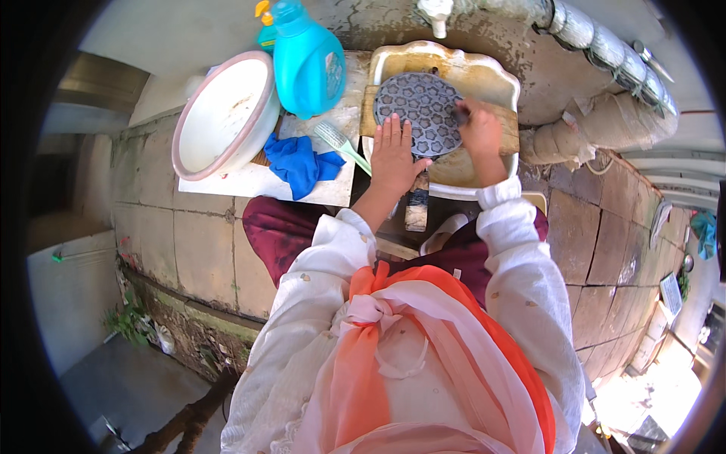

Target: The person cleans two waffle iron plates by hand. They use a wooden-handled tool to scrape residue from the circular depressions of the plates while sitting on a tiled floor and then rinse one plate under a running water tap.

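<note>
A round dark metal mould pan (pixel 420 113) with flower-shaped hollows rests on a wooden board (pixel 505 127) laid across a white sink basin (pixel 385 59). Its short wooden handle (pixel 417 210) points towards me. My left hand (pixel 393 153) lies flat with fingers spread on the pan's near left edge. At the pan's right edge, my right hand (pixel 481 127) is closed around a small dark object (pixel 462 115), too hidden to identify. A green-handled brush (pixel 340 142) and a crumpled blue cloth (pixel 303 164) lie on the ledge at the left.
On the left ledge stand a tilted white bowl with a pink rim (pixel 224 116), a blue detergent bottle (pixel 309 59) and a pump bottle (pixel 265 28). A white tap (pixel 437 16) is above the basin. Wrapped pipes (pixel 601 54) run along the right wall.
</note>
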`<state>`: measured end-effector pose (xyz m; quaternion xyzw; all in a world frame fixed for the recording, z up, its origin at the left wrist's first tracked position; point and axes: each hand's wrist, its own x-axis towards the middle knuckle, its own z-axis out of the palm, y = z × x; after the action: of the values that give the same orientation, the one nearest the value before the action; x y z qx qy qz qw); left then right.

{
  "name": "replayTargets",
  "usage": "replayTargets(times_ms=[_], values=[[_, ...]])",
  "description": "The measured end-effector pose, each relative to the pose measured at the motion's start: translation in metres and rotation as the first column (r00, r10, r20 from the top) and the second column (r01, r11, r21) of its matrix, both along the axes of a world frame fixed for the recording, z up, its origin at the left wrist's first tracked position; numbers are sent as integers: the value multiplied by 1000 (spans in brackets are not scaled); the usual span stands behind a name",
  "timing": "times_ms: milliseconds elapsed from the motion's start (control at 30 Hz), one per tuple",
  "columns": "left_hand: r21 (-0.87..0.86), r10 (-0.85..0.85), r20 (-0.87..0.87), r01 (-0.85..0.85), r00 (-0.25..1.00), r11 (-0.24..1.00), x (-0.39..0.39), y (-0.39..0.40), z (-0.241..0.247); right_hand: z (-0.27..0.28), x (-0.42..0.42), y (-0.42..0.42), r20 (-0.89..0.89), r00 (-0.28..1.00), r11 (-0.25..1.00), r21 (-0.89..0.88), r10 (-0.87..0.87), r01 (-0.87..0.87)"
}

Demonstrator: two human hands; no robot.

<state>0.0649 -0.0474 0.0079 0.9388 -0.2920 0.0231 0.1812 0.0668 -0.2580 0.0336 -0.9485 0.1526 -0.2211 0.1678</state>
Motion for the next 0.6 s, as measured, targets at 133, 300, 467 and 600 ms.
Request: replayTargets(times_ms=[133, 300, 467, 600], values=[[102, 22, -10, -21, 1000, 995, -3, -3, 2, 8, -28, 51, 113, 971, 978, -31, 209, -207], [-67, 25, 4, -25, 1000, 997, -4, 6, -11, 25, -53, 36, -46, 998, 868, 493, -38, 56], [10, 4, -48, -4, 999, 1000, 10, -2, -1, -14, -71, -21, 221, 875, 304, 948, -430, -90], [72, -13, -99, 20, 995, 997, 21, -12, -2, -41, -82, -13, 186, 832, -12, 974, -522, -225]])
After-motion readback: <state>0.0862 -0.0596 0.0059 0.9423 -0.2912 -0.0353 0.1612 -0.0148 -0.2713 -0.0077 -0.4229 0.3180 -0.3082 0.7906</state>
